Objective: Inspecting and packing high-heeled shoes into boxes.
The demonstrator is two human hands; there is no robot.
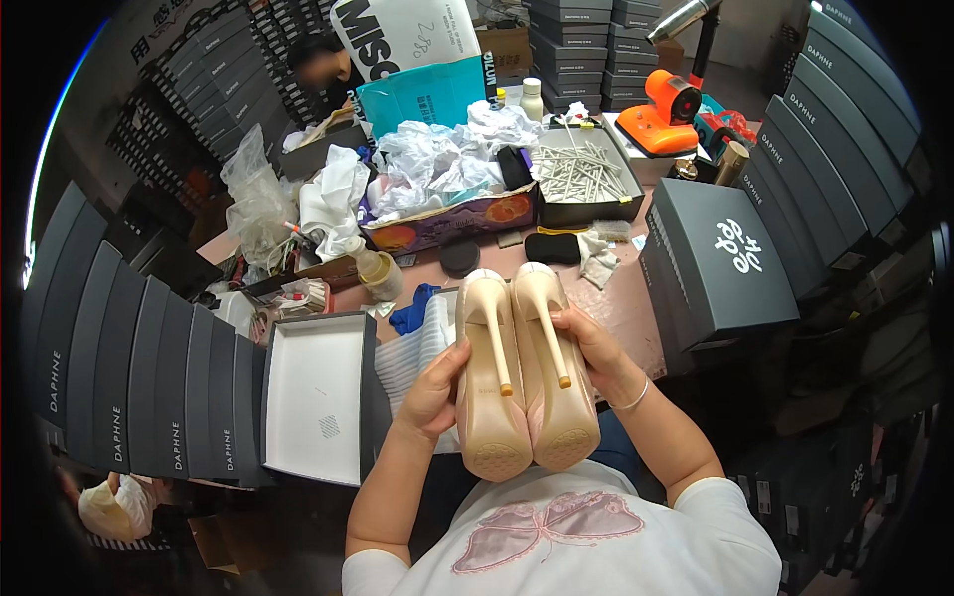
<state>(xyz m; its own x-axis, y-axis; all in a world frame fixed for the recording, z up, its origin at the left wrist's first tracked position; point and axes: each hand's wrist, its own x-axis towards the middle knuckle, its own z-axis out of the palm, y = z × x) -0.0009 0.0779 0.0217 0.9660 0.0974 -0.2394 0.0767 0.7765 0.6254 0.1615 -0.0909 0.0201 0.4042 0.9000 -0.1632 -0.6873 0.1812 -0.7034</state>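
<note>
A pair of beige high-heeled shoes point(494, 397) is held up side by side, soles toward me, with the thin heels rising along the middle. My left hand point(435, 392) grips the outer side of the left shoe. On the other side, my right hand point(593, 350) is closed round the right shoe, its thumb near the heel. The fingers behind both shoes are partly hidden. Just beyond my left hand lie white striped wrapping point(400, 360) and a blue cloth point(413, 310). An open shoebox part with a white inside point(316, 392) stands left of that hand.
Dark shoeboxes point(149, 368) are stacked at the left, and more point(815, 169) at the right. Across the pink table point(626, 318) stand a carton of crumpled paper point(437, 164), a box of white sticks point(586, 169), a pump bottle point(375, 270) and an orange device point(660, 114). Another person sits beyond.
</note>
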